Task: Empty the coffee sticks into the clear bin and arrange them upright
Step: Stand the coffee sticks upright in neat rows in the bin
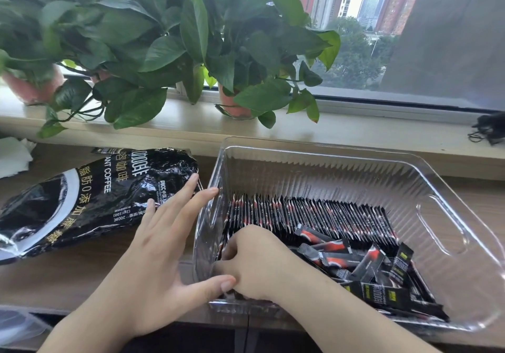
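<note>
Head view: arranging the sticks upright

Crumpled black foil coffee bag (90, 202) lies left of the left hand (161, 246), which is spread flat against the clear ribbed plastic bin (328, 150). Inside, the right hand (254, 259) curls round black-and-red coffee sticks (314, 213). Loose ones to its right probably need standing next.

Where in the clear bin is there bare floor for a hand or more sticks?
Free: in the clear bin, the floor between the upright row and the far wall, and the right end by the handle cutout. Crowded: the near-left corner, where the right hand digs into sticks, and the near-right heap of loose sticks. The left hand presses the left wall.
</note>
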